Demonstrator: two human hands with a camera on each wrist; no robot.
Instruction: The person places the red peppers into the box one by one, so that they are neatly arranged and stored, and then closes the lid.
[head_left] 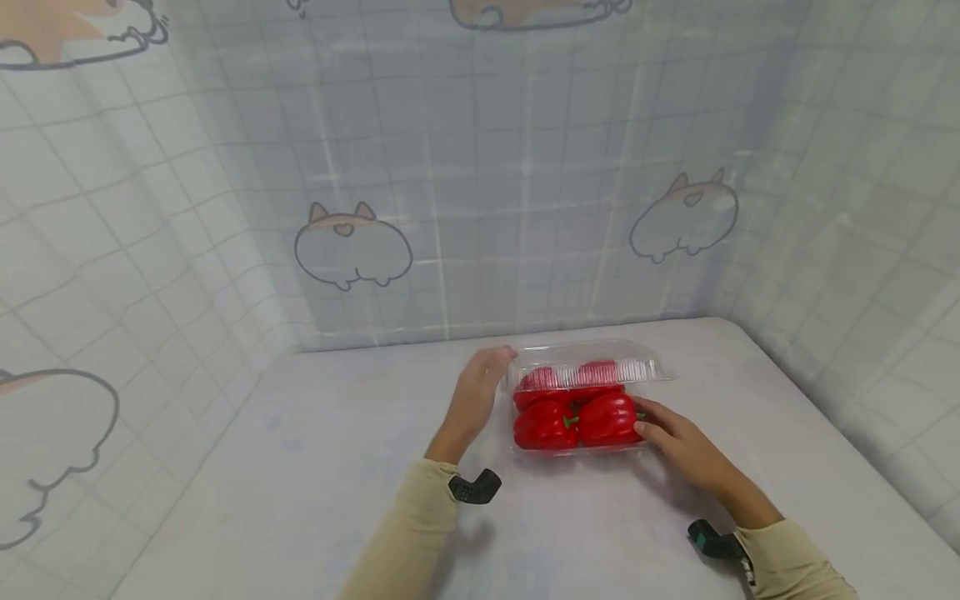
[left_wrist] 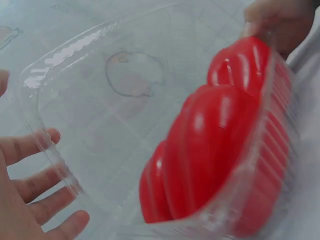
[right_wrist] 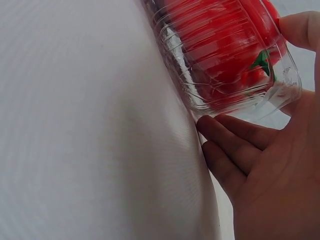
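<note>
Several glossy red bell peppers (head_left: 546, 426) lie in two rows in a clear plastic box (left_wrist: 240, 215). Its hinged lid (head_left: 577, 350) is raised and tilted at the back, and the back peppers show through it. At the lid's left edge is my left hand (head_left: 476, 396), its fingers spread and nearly straight against the plastic. My right hand (head_left: 686, 450) is at the box's right end, thumb and index finger around the stem end of the front right pepper (head_left: 606, 419). Its other fingers (right_wrist: 232, 145) rest low beside the box's outer wall.
A white cloth-covered table (head_left: 337, 467) lies under the box. Pale gridded curtains with drawn animals (head_left: 352, 246) stand behind it and on both sides. Each wrist wears a small dark camera mount (head_left: 475, 486).
</note>
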